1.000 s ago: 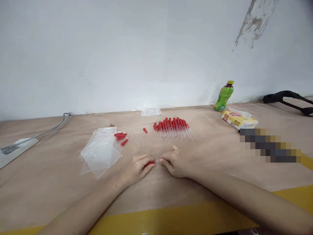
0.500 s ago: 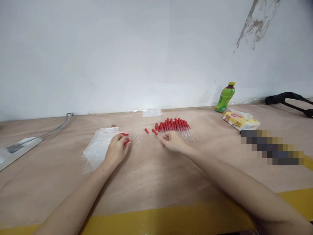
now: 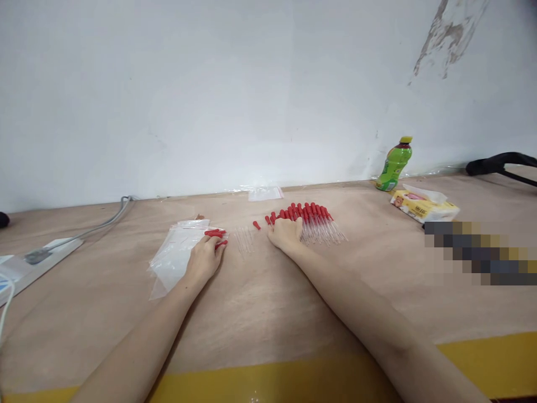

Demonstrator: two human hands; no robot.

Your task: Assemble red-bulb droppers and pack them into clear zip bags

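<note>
My left hand (image 3: 205,258) is closed at a small group of red rubber bulbs (image 3: 215,233), with one red bulb between thumb and fingers. Just right of it lie several bare glass tubes (image 3: 244,240) side by side. My right hand (image 3: 286,233) curls over the left end of a row of glass droppers with red bulbs (image 3: 312,211). Its fingers close on a dropper (image 3: 268,220) there, whose glass part is mostly hidden by the hand. A single red bulb (image 3: 257,225) lies between the bare tubes and the row.
Clear plastic bags (image 3: 178,252) lie beside my left hand, and another bag (image 3: 265,193) lies by the wall. A green bottle (image 3: 395,165) and a tissue pack (image 3: 423,205) stand at the right. A grey cable (image 3: 100,223) runs to a power strip (image 3: 50,260) at the left.
My right hand has moved forward from the front of the row onto its left end. The dropper by it now lies closer to the row. My left hand stays at the bulbs.
</note>
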